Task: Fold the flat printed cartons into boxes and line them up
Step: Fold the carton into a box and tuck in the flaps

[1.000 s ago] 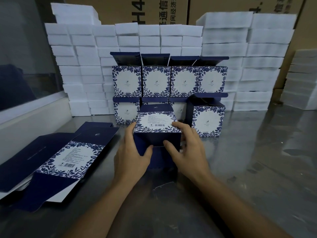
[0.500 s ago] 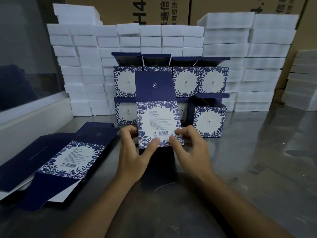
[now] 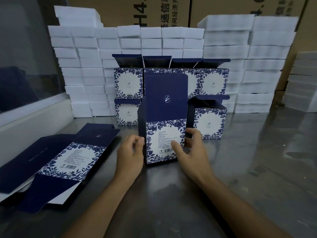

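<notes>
Now upright on the worktop (image 3: 257, 169), carton (image 3: 165, 140) (lid up): right hand (image 3: 190, 152) grips, left hand (image 3: 131, 154) loosely curled; next, line-up.

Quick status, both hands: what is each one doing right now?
Left hand: fingers curled beside the left edge of the upright printed carton; whether it grips cannot be told.
Right hand: holds that carton, thumb on its barcode panel, fingers round the right edge.

The box (image 3: 164, 134), which lay tipped on its side a second ago with its barcode face upward, now stands upright on the desk (image 3: 240, 169), lid flap raised. The left hand (image 3: 130, 156) is off it, fingers curled beside its edge; the right hand (image 3: 190, 152) now grips its right side.
</notes>
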A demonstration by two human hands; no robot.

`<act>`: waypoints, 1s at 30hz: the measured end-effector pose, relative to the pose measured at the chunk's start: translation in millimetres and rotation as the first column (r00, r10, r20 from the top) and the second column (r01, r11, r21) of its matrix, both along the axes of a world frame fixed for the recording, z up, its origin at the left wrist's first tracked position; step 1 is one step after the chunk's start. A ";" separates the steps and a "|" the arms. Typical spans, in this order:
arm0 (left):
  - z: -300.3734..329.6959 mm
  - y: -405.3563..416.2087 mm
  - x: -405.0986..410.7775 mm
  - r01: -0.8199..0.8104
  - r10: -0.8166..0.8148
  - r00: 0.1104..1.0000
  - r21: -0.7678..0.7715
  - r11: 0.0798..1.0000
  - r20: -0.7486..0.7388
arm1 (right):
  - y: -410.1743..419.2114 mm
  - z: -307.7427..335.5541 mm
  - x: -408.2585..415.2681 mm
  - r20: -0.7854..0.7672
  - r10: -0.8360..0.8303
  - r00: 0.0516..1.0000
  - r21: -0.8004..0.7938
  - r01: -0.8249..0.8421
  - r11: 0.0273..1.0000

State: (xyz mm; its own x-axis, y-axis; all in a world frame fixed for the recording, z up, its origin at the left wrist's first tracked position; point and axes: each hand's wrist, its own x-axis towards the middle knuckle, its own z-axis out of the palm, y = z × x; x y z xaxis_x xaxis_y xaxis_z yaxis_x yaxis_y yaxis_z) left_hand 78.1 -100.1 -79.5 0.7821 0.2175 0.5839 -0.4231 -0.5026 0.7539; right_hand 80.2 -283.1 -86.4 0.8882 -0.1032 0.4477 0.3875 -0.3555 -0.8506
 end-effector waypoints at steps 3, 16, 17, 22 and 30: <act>0.1 1.8 0.9 0.021 -0.022 1.000 -0.047 0.999 -0.020 | 1.5 0.5 -0.4 -0.034 -0.021 0.999 -0.032 0.020 0.999; -6.3 8.1 3.3 0.178 -0.209 0.959 -0.168 0.970 -0.190 | 4.2 6.0 -5.2 -0.102 0.186 0.977 0.006 -0.186 0.983; -5.7 8.6 3.2 0.183 -0.218 0.959 -0.193 0.964 -0.180 | 4.4 6.0 -5.4 -0.102 0.209 0.973 0.017 -0.209 0.978; -1.0 14.3 0.8 0.215 -0.271 0.945 -0.276 0.937 -0.186 | 0.8 5.1 -3.3 -0.070 0.274 0.959 0.141 -0.262 0.955; -1.7 12.1 -0.6 0.248 -0.285 0.922 -0.166 0.954 -0.260 | -3.1 7.6 2.8 -0.093 0.078 0.993 0.123 -0.066 0.990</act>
State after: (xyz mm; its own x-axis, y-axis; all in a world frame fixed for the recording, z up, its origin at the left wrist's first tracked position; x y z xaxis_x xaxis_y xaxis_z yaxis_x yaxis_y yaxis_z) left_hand 77.5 -88.0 -81.2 0.9481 0.0359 0.3160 -0.2924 -0.2923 0.9105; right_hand 83.0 -286.2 -78.8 0.9342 -0.0846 0.3467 0.3213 -0.2234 -0.9203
